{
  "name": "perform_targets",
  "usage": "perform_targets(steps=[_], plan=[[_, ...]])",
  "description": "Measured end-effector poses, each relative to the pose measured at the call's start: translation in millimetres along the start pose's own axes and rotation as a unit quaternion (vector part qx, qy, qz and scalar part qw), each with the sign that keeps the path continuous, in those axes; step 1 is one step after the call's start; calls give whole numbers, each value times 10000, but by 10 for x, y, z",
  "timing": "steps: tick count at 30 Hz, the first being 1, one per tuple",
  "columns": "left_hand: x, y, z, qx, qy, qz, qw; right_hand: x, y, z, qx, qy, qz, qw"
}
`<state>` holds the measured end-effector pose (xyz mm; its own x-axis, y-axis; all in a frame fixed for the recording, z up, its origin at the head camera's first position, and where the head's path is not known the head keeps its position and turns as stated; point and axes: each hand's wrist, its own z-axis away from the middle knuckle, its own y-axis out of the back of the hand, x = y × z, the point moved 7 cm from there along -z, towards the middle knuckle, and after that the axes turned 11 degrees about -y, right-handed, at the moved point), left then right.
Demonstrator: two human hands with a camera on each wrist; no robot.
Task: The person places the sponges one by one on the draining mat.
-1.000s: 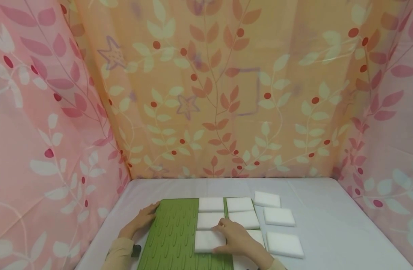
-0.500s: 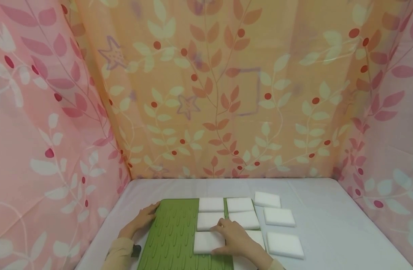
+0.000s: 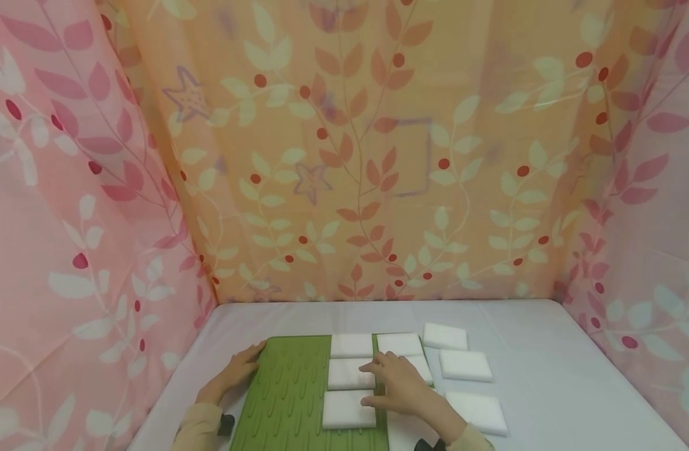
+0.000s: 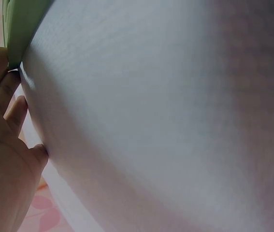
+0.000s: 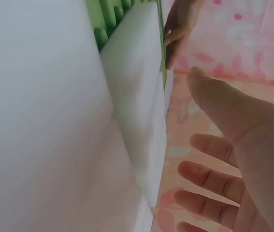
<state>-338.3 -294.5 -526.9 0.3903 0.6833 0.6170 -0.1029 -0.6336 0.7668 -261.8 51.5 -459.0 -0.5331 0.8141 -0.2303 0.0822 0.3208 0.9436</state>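
A green mat (image 3: 288, 382) with raised ridges lies on the table. White rectangular blocks, sponge-like in look, cover its right part in two columns. My left hand (image 3: 234, 371) rests at the mat's upper left edge, its fingertips touching the rim and the table in the left wrist view. Over the blocks is my right hand (image 3: 399, 383), fingers spread and holding nothing; the right wrist view shows a gap between its fingertips and the blocks. Below its thumb lies the front block (image 3: 341, 413) of the left column, with the middle block (image 3: 344, 374) behind it. My right hand and forearm hide part of the right column.
Loose white blocks lie right of the mat: a far one (image 3: 446, 336), a middle one (image 3: 465, 365) and a near one (image 3: 480, 413). The white-covered table (image 3: 559, 376) is enclosed by a patterned orange curtain (image 3: 367, 188) and pink side curtains (image 3: 57, 250).
My right hand has let go of the front block in the left column and lifted up and slightly right. The block has shifted slightly toward me. My left hand stays at the mat's edge.
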Motion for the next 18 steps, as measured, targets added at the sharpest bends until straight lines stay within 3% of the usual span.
perform_targets(steps=[10,18], plan=[[-47,-26,-7,-69,-59,-73,9999,251,111,-11,396,-27,-47,9992],[-34,-16,-12,-79,-48,-83,9999,429,232,-28,934,40,-58,9956]])
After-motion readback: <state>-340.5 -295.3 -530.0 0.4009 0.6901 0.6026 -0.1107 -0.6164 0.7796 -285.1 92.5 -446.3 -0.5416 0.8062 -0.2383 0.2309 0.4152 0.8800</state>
